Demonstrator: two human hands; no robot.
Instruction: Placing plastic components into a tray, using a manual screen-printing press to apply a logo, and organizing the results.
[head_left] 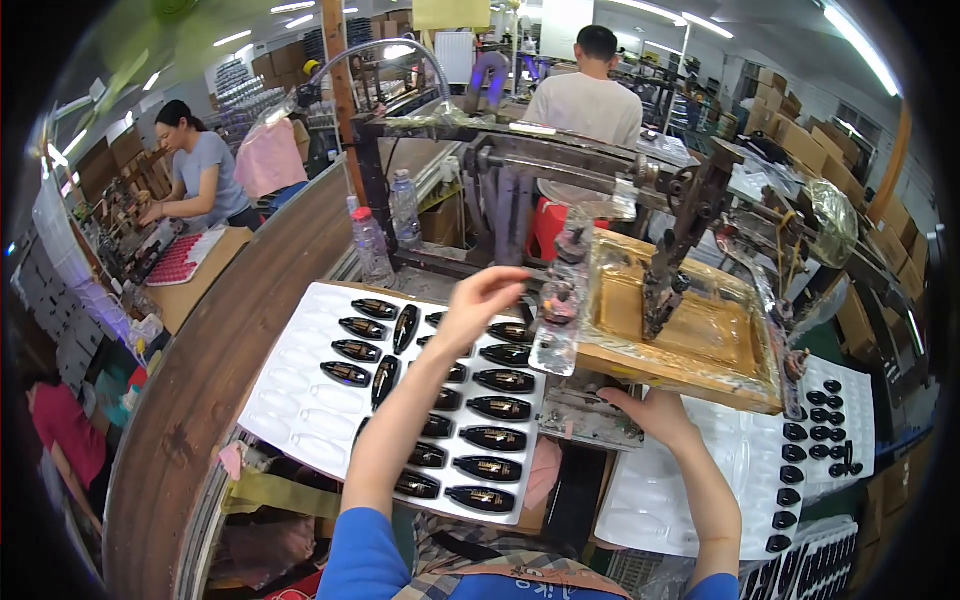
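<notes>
Overhead fluorescent tubes [861,50] are providing bright illumination. Highlights are showing on the glossy black shells [493,438] and the amber printing screen [715,330]. Fisheye distortion is curving the brown bench [185,430]; vignetting is blackening the corners. A green blur [125,70] is veiling the upper left.

1. The black pieces [493,438] toward 6 o'clock in the view look like hard plastic, very shiny and smooth.
2. Under them, the white tray [290,400], toward 7 o'clock, looks like thin, smooth plastic with a soft shine.
3. The frame [680,378] at 3 o'clock has wood sides; the amber sheet [715,330] inside looks slick and glossy.
4. The machine arm [695,190] at 2 o'clock is dark metal, rough and grimy.
5. The plate [590,420] between 4 and 5 o'clock looks like scuffed, dull metal.
6. The long board [200,400] at 8 o'clock looks like smooth brown wood.
7. The blue sleeve [365,555] at 7 o'clock is matt cloth.
</notes>
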